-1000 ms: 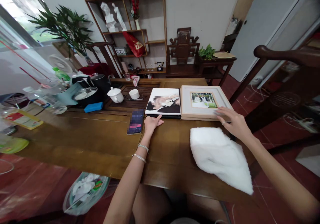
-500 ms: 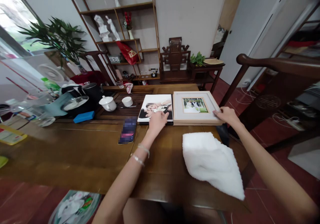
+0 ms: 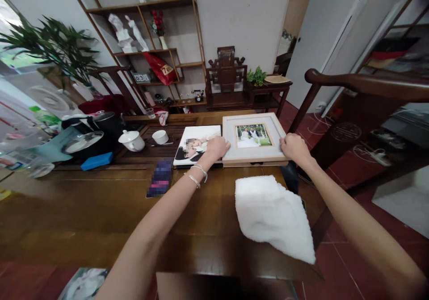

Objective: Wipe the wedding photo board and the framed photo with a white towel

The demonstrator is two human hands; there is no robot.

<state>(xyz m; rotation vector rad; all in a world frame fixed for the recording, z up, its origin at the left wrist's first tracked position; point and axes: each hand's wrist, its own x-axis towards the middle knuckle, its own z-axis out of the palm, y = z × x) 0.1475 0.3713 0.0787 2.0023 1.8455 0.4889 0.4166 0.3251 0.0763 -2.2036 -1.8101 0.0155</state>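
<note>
A pale wooden picture frame [image 3: 254, 135] with a wedding photo in a wide light mat is between my hands. My left hand [image 3: 217, 148] is closed on its left edge. At the opposite edge, my right hand [image 3: 295, 149] grips the frame's side. The front of the frame looks slightly raised above a light wooden piece beneath it, with a dark gap between. Left of it lies a white photo panel [image 3: 187, 137] showing two people, partly covered by my left hand. A crumpled white towel [image 3: 273, 217] rests on the table in front of the frame.
A phone [image 3: 160, 178] lies on the wooden table [image 3: 110, 219]. Farther left are a white lidded cup [image 3: 132, 140], a small white cup [image 3: 160, 137], a blue block [image 3: 97, 161] and a black kettle [image 3: 109, 126]. A carved chair [image 3: 355, 108] stands at the right.
My left hand has moved right from the photo panel to the frame's left edge. The frame's front has lifted a little, and the view has shifted rightward.
</note>
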